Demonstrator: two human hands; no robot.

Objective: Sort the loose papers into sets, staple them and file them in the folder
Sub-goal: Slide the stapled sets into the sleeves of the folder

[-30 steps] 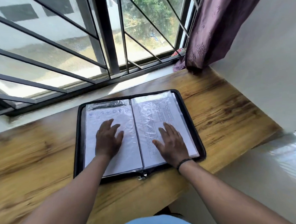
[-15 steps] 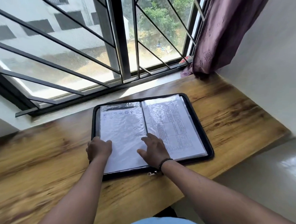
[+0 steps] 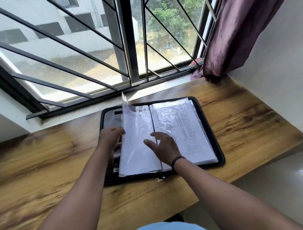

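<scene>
A black zip folder [image 3: 208, 119] lies open on the wooden table [image 3: 241, 115] below the window. Its clear plastic sleeves hold printed papers. My left hand [image 3: 110, 136] grips the left edge of the left-hand stack of sleeves [image 3: 138, 142] and holds it lifted, so the stack stands tilted up off the folder's left cover. My right hand [image 3: 163, 147] hovers with relaxed, spread fingers near the folder's spine, low over the pages. The right page [image 3: 184, 129] carries printed text and lies flat in its sleeve.
A barred window [image 3: 127, 46] runs along the table's far edge. A purple curtain [image 3: 230, 34] hangs at the back right corner against a white wall [image 3: 274, 67]. The table's right edge drops to a shiny floor [image 3: 270, 188]. The folder's zip pull [image 3: 160, 179] hangs at its near edge.
Both hands slid from flat on the pages toward the near edge. My left hand took hold of the left stack's edge and lifted it up; my right hand rose off the page.
</scene>
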